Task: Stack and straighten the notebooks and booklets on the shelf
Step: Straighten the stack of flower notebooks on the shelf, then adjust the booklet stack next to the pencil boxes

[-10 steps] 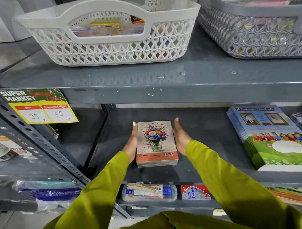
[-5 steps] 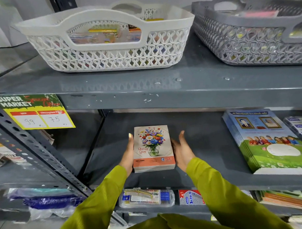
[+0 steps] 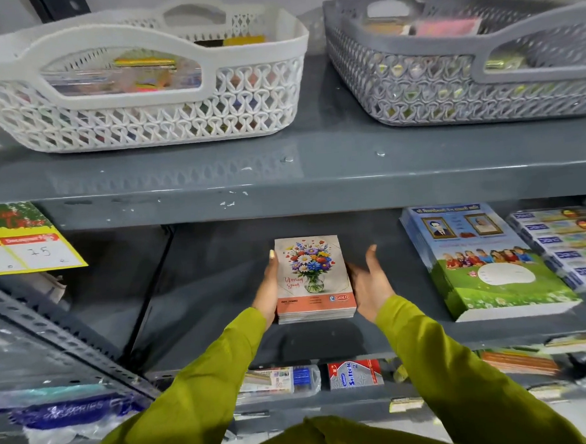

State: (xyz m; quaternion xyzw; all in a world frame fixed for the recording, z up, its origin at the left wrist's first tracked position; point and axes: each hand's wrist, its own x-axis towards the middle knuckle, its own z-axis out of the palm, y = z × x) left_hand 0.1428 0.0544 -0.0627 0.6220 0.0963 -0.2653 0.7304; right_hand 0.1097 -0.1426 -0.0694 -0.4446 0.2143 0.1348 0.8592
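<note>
R hand (image 3: 370,285) now off notebooks (image 3: 313,281); L hand (image 3: 269,292) flat against.

My right hand (image 3: 370,285) has come off the stack of floral notebooks (image 3: 314,281). A second ago its palm was pressed flat against the stack's right edge; now it is turned open, fingers spread and angled away, with only the base of the palm near the lower right corner, and I cannot tell whether it still touches. My left hand (image 3: 268,289) has slid back along the left edge, so its fingertips now reach the top corner of the cover. The stack sits a little closer to the front lip of the shelf (image 3: 221,290), its edges more even.
</note>
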